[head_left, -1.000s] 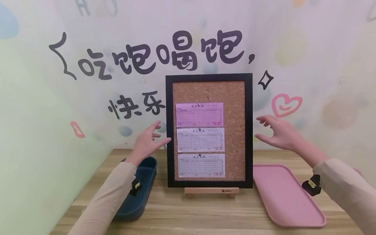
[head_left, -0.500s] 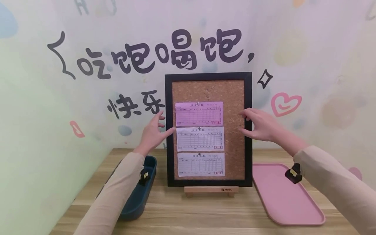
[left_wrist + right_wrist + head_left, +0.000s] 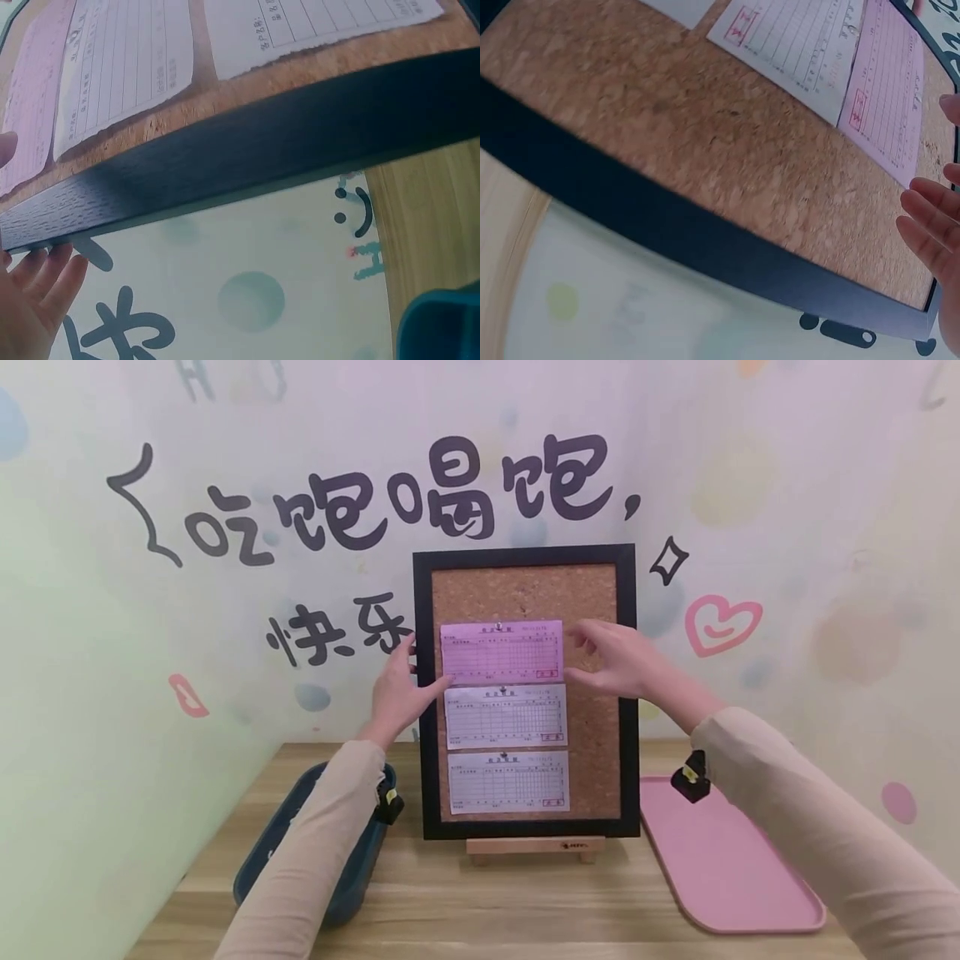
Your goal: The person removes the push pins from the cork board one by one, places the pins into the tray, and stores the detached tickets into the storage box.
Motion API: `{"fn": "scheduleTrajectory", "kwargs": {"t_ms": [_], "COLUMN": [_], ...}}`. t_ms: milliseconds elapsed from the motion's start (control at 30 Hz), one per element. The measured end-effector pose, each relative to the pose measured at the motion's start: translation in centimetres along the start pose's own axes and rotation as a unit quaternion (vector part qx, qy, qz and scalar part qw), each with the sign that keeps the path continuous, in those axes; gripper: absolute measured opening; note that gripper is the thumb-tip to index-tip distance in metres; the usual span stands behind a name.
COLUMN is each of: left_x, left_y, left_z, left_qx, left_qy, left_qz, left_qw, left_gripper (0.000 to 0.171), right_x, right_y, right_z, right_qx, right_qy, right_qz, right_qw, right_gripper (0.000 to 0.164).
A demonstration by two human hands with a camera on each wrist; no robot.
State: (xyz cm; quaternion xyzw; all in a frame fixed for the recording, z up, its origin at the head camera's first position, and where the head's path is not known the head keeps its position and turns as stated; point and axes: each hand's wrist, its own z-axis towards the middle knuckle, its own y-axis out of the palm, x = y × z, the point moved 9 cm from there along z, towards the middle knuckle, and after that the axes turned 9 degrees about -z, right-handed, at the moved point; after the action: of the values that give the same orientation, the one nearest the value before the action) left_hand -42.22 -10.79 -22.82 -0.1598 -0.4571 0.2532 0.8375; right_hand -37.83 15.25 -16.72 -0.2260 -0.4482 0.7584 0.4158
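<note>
Pink slip (image 3: 501, 653) is pinned to the board (image 3: 592, 760) above two white slips (image 3: 506, 720). Left hand (image 3: 400, 692), fingers spread, is at the board's left edge; right hand (image 3: 621, 662), thumb and fingers apart, is beside the pink slip. Left sleeve (image 3: 315, 860) obstructs part of the blue tray (image 3: 360, 878); pink tray (image 3: 750, 872) lies on the counter (image 3: 525, 910)

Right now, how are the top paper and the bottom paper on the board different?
The top paper is pink; the bottom paper is white. The top paper has the right hand near its edge; the bottom paper has no hand nearby. Both are printed forms with a red box.
</note>
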Motion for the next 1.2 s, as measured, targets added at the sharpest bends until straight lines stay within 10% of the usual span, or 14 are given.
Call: {"fn": "scheduleTrajectory", "kwargs": {"t_ms": [1200], "left_x": [1.0], "left_y": [0.3], "left_z": [0.1], "left_qx": [0.078], "left_qy": [0.056], "left_qz": [0.045], "left_qw": [0.9944], "left_gripper": [0.093], "right_x": [-2.4], "right_y": [3.5], "right_z": [6.0], "right_qx": [0.067], "right_qy": [0.034], "right_qz": [0.111], "right_qw": [0.991], "right_gripper": [0.024]}}
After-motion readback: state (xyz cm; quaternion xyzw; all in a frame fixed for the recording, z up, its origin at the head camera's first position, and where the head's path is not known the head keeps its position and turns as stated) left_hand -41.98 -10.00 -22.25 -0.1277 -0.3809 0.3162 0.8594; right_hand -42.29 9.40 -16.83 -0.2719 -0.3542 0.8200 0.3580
